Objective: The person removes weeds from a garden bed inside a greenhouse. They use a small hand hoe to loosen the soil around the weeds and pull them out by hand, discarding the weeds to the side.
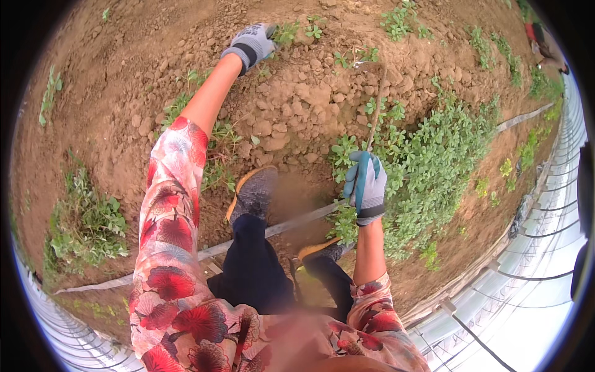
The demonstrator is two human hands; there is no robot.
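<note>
My left hand (pixel 254 43), in a grey knit glove with a dark wrist strap, reaches out over the soil at the top. Its fingers are at a small green weed (pixel 287 32); whether they close on it is hard to tell. My right hand (pixel 367 182), in a grey and teal glove, is closed around the lower end of a thin-handled hand hoe (pixel 379 100). The tool's metal head (pixel 367 63) rests on the cloddy soil beside small seedlings. Dense leafy plants (pixel 441 153) grow just right of my right hand.
A pale flat strip (pixel 302 218), apparently a drip hose, runs under my legs between my shoes. A heap of weeds (pixel 88 223) lies at left. More weeds (pixel 395 22) grow at upper right. A person (pixel 548 49) is at the far right edge, near the greenhouse wall (pixel 548 232).
</note>
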